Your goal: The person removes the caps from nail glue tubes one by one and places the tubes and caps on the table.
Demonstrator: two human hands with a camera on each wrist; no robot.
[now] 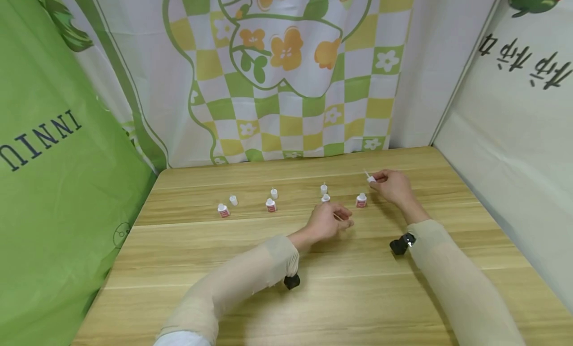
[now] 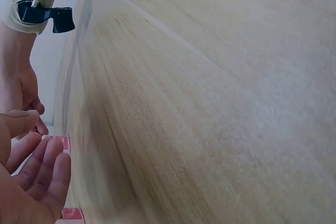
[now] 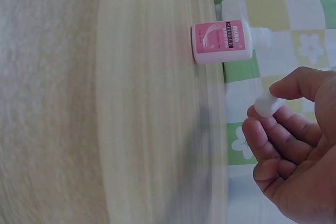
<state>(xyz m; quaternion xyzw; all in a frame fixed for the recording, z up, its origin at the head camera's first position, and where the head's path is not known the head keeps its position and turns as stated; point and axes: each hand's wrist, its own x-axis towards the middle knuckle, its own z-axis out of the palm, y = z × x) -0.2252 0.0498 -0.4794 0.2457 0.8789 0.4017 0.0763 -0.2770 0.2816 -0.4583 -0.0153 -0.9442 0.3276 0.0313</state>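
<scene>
My right hand pinches a white brush cap between thumb and fingertips, its thin stem pointing up and away in the head view. Just left of that hand, an uncapped nail glue bottle with a pink label stands upright. My left hand hovers with loosely bent fingers and holds nothing; it partly hides another small bottle behind it. Farther left stand two more open bottles, one near the middle and one at the row's left end.
Behind the bottles, white caps stand stem up: a left one, a middle one and a right one. The wooden table meets a patterned curtain at the back, with cloth walls on both sides.
</scene>
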